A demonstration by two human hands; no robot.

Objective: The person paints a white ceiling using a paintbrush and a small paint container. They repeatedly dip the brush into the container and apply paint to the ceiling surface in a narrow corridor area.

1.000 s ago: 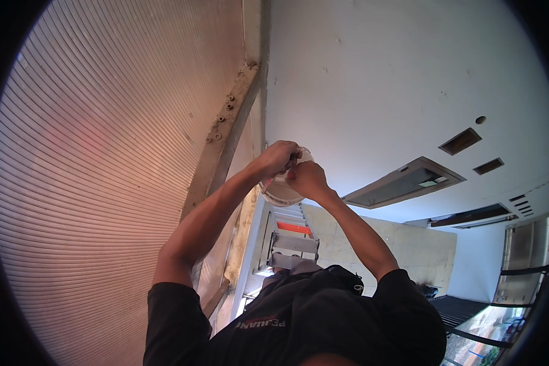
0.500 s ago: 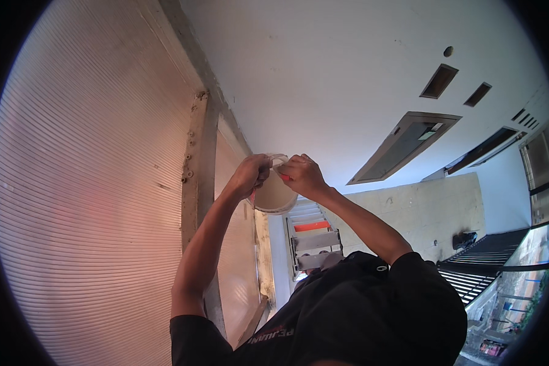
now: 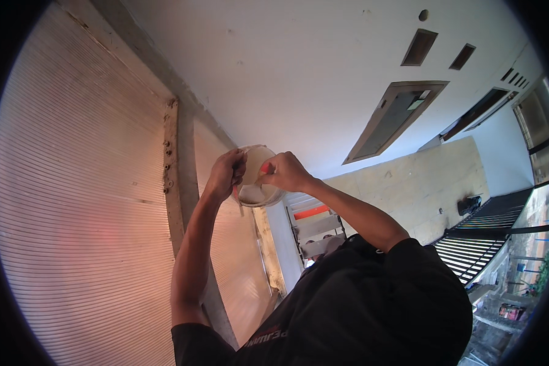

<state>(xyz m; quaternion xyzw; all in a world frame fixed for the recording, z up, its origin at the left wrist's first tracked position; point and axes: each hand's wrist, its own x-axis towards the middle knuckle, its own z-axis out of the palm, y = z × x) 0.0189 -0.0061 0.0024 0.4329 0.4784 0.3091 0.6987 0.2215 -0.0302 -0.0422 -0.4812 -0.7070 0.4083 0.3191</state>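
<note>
White bucket [image 3: 256, 160] is located at the centre of the frame, mouth facing the camera. Left hand [image 3: 227, 172] is at the bucket's left rim, fingers curled together over the edge; a narrow red item [image 3: 235, 192] shows just below them, its full shape hidden. Right hand [image 3: 290, 172] is at the bucket's right side, fingers closed around a red-handled tool [image 3: 266, 168] directed into the bucket; individual fingertip contact cannot be told. Ribbed translucent panel [image 3: 85, 183] occupies the left of the frame. Metal ladder [image 3: 318, 228] stands below the bucket, at lower centre.
</note>
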